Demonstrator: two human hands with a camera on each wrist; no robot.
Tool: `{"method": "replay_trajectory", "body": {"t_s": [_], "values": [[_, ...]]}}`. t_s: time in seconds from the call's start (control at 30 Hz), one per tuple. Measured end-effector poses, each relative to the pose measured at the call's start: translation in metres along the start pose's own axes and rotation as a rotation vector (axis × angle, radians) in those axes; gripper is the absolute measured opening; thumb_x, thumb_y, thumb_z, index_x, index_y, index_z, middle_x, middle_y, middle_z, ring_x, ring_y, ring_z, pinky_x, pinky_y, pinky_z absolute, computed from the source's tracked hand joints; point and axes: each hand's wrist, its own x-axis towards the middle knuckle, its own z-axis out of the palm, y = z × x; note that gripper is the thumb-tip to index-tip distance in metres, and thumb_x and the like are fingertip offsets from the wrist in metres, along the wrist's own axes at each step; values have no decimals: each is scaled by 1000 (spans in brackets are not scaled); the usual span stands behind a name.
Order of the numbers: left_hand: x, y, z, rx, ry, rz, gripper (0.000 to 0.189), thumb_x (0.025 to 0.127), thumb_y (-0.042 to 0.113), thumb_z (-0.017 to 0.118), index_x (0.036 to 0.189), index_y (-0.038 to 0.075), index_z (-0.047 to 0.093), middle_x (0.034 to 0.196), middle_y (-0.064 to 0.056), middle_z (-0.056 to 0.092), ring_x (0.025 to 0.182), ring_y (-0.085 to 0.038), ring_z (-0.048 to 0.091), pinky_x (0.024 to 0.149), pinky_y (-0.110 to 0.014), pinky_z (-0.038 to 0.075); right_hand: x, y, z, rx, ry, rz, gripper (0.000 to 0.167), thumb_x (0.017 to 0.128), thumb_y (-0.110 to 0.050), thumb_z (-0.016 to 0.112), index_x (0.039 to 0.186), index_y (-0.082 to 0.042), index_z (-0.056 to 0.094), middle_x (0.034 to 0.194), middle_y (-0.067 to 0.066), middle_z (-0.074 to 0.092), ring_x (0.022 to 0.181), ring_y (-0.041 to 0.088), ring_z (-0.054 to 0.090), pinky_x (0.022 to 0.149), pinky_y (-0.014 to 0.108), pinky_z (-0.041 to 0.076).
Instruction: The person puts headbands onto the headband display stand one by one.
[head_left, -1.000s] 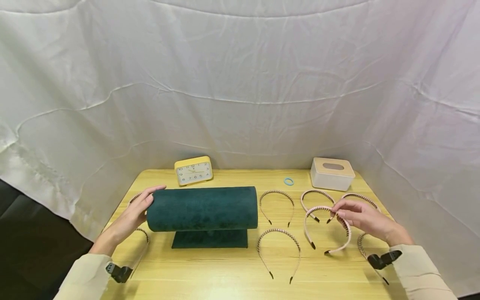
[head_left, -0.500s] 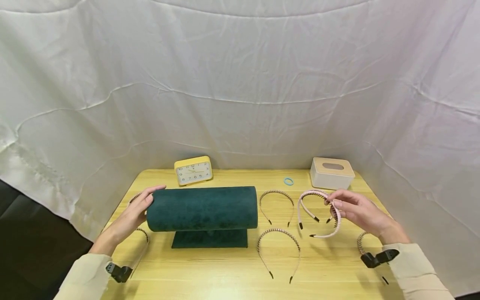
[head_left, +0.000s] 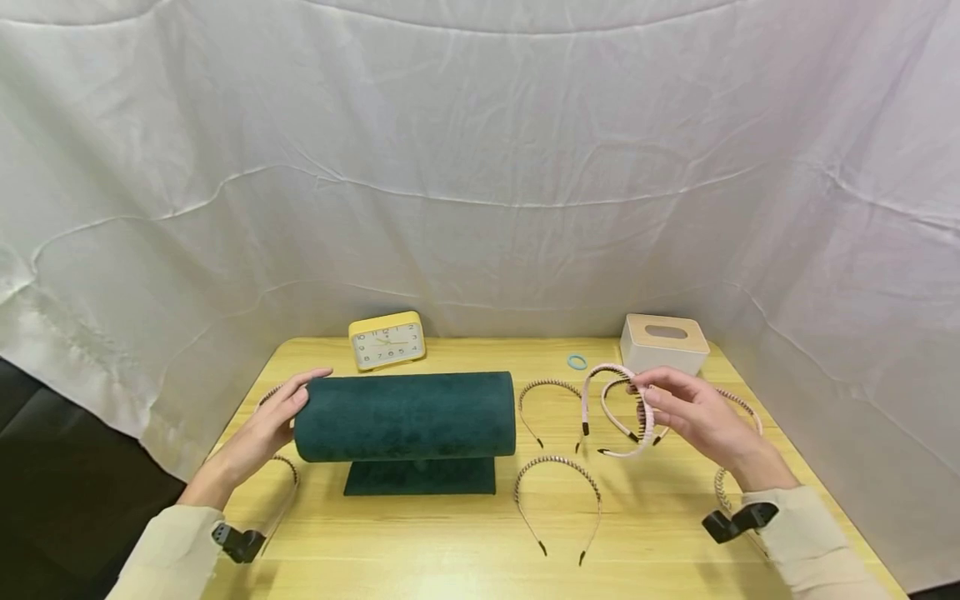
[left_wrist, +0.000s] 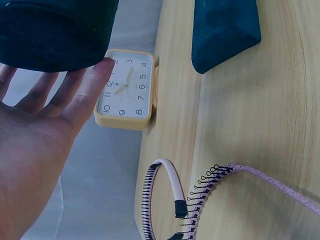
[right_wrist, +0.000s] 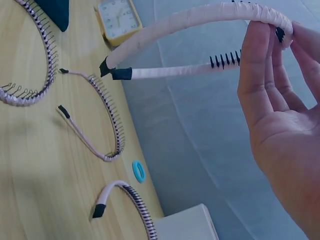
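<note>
My right hand [head_left: 693,412] pinches a pale pink headband [right_wrist: 185,22] by its top, between thumb and fingers. Small black comb teeth line its inner side, and its two ends have dark tips. It hangs above the table, to the right of a dark green velvet display stand [head_left: 408,417], a horizontal roll on a flat base. My left hand [head_left: 262,429] touches the left end of that roll with outstretched fingers [left_wrist: 80,100]. Between the stand and my right hand lie a headband [head_left: 557,461] near the front and another headband [head_left: 528,389] behind it.
A yellow alarm clock [head_left: 387,342] and a white tissue box [head_left: 663,346] with a wooden top stand at the table's back. A small blue ring [head_left: 577,362] lies near the box. More headbands lie on both sides, partly hidden by my arms. White cloth [head_left: 480,167] surrounds the table.
My right hand has carried the pink headband to the left and slightly away from me, turning it as it moved. The left hand and the stand have stayed in place.
</note>
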Motion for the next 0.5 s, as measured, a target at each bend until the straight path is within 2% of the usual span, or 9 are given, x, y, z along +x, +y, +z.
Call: {"method": "replay_trajectory", "body": {"t_s": [0.27, 0.5], "values": [[1, 1, 1, -33, -7, 0, 51, 122, 23, 27, 172, 15, 28, 151, 12, 58, 131, -4, 61, 105, -27, 55, 7, 4, 9, 53, -16, -58, 41, 114, 7, 44, 138, -13, 71, 134, -4, 67, 116, 6, 69, 98, 30, 61], [0, 0, 0, -51, -20, -2, 51, 122, 24, 25, 172, 17, 28, 153, 12, 56, 132, -4, 61, 104, -28, 56, 13, 5, 21, 77, -15, -74, 41, 113, 7, 45, 138, -13, 70, 132, -1, 70, 115, 8, 71, 97, 31, 62]]}}
